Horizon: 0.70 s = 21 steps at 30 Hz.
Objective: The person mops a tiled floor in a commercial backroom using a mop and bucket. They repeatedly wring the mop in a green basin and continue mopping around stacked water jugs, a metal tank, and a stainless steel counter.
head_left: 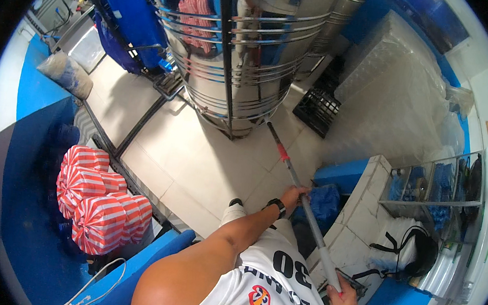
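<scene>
Head view: both hands (left hand [293, 196], right hand [342, 299]) grip pole [304, 194].

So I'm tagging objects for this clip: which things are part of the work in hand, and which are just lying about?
In hand:
- long grey pole, red band near its far end
- left hand gripping mid-pole
- right hand gripping its near end

Lying about:
- red-and-white striped bags
- steel tank
- black crate
- stacked clear plastic
</scene>
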Motion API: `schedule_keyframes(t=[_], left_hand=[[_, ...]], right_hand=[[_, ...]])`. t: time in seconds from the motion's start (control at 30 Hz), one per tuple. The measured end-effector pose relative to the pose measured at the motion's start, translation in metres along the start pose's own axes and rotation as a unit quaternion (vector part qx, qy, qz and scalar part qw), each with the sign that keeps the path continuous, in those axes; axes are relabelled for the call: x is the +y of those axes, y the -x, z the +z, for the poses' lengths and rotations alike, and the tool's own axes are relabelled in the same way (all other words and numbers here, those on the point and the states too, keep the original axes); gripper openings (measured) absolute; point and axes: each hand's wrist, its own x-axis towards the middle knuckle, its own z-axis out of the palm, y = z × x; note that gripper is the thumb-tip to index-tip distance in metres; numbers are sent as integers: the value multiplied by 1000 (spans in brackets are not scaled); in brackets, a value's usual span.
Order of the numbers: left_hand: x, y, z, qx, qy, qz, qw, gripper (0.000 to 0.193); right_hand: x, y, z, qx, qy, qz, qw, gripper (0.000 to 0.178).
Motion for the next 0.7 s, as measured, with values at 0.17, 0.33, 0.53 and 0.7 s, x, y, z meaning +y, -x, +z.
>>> schedule_keyframes(t=[0.17, 0.33, 0.53, 0.7], left_hand=[[-2, 4, 32, -59, -2, -38, 998, 28], [-7, 2, 48, -77, 43, -64, 994, 25], [-32, 43, 68, -159, 30, -90, 983, 20], [-35, 59, 65, -125, 20, -72, 989, 21]], right_hand=[[-20, 50, -55, 16, 102, 19, 994, 53], [-47, 86, -82, 15, 155, -81, 985, 52], [-77, 132, -113, -11, 100, 57, 993, 50], [-60, 126, -128, -40, 78, 77, 993, 54]])
